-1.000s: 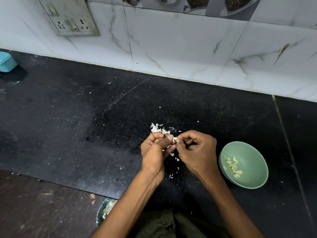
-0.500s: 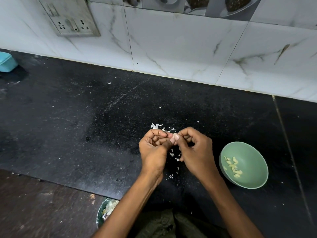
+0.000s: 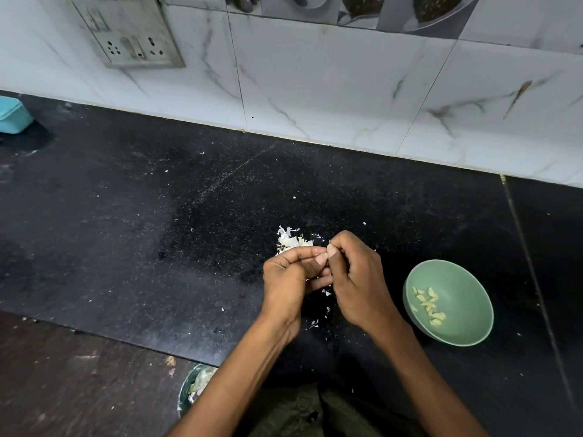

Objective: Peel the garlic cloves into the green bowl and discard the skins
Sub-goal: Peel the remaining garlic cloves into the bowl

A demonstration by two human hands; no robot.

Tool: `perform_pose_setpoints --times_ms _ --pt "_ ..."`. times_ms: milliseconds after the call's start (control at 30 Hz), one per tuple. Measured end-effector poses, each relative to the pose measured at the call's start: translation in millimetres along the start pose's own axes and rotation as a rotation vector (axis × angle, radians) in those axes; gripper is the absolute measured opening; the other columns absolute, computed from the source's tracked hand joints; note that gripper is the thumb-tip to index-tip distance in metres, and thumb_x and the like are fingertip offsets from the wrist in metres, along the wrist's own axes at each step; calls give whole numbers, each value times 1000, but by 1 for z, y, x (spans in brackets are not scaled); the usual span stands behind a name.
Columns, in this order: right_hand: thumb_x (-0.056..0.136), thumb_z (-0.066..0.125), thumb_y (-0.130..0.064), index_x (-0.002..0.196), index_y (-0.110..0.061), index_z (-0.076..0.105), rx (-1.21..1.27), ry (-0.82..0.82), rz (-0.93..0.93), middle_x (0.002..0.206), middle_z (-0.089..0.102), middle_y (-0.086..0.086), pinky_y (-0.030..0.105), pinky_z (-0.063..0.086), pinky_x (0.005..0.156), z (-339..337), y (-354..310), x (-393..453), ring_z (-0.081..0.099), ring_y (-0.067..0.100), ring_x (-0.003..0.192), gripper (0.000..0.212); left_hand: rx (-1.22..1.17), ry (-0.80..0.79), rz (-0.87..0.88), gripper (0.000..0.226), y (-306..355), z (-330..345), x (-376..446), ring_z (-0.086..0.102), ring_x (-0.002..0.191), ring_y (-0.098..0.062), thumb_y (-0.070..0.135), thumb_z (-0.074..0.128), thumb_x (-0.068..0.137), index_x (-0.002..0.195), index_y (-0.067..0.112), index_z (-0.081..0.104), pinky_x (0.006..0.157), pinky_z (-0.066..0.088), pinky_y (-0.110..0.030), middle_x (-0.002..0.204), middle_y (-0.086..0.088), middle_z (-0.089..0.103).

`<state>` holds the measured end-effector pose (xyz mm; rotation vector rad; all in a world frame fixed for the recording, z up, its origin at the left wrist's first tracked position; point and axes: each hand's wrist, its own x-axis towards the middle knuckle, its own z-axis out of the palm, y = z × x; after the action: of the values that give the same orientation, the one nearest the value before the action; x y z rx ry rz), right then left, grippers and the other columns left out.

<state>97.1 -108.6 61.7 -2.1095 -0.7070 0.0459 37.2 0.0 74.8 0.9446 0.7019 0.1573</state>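
My left hand (image 3: 290, 275) and my right hand (image 3: 359, 279) meet fingertip to fingertip over the black counter (image 3: 157, 247). Between them they pinch a garlic clove (image 3: 322, 258), mostly hidden by the fingers. Just behind the hands lies a small pile of white garlic skins (image 3: 291, 239), and loose flakes (image 3: 326, 293) are scattered under the hands. To the right of my right hand stands the green bowl (image 3: 467, 279), with several peeled cloves (image 3: 429, 305) inside.
A white marble-tiled wall (image 3: 315, 83) with a socket plate (image 3: 126, 36) closes the counter at the back. A teal box (image 3: 12, 115) sits at the far left. Below the counter's front edge a bin holding skins (image 3: 195, 383) shows beside my left forearm.
Both hands have shifted slightly to the right and back, keeping their pinch on the clove. More of the skin pile shows behind them. The bowl has not moved.
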Motion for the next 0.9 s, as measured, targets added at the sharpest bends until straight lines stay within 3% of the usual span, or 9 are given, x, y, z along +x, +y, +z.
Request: perform_pose_setpoints --times_ms 133,300,433,500,633,700,767,833,900 --pt "101 51 -6 84 -15 49 -18 2 -16 78 49 -12 15 36 62 -2 -1 -1 50 10 72 19 75 -11 44 13 -3 1 1 70 74 -22 -2 64 93 90 -2 76 68 60 -30 83 -18 74" --pt "98 43 -24 86 -16 47 -79 16 -56 80 49 -9 25 38 63 1 0 0 49 10 73 15 104 -20 74 19 -4 1 1 66 75 -27 3 59 98 91 -5 74 74 59 -39 83 -22 71" --pt "90 44 -21 68 -14 47 86 60 -11 58 48 -14 20 35 53 2 -2 2 47 6 54 23 74 -2 30 25 -7 -1 4 55 59 -15 -1 46 96 83 2 67 55 48 -23 68 -9 61" --pt "89 40 -23 57 -15 39 120 74 19 49 37 -11 27 29 47 4 1 5 36 6 46 32 98 52 2 29 -9 -7 7 47 53 -11 -1 39 93 78 9 62 47 37 -21 62 -1 54" --pt "98 47 -25 51 -20 27 -86 -34 149 43 32 -8 32 27 50 13 15 19 30 10 42 51 178 146 -40 32 -16 -23 10 34 48 -9 10 35 94 66 22 47 42 23 -22 58 5 41" --pt "100 55 -24 52 -19 31 -191 -79 168 44 38 -6 31 29 50 20 23 25 35 12 43 54 208 192 -60 35 -19 -29 10 32 45 -9 16 40 98 64 23 43 41 21 -22 56 5 37" --pt "96 63 -17 55 -21 42 -225 -145 163 54 56 -8 31 44 52 24 28 29 51 8 49 46 247 217 -75 40 -23 -33 10 31 45 -10 21 47 101 62 24 40 41 21 -22 53 5 36" --pt "86 68 -5 63 -30 64 -224 -249 201 77 74 -9 34 59 66 28 29 32 68 9 68 35 279 221 -84 43 -28 -38 9 30 46 -11 23 52 100 59 24 39 40 21 -21 52 4 36" --pt "82 77 -4 79 -28 78 -256 -250 218 81 76 -8 32 61 74 31 27 33 71 11 74 24 314 214 -84 42 -35 -43 10 34 46 -11 22 57 99 58 22 45 40 25 -22 52 2 41"
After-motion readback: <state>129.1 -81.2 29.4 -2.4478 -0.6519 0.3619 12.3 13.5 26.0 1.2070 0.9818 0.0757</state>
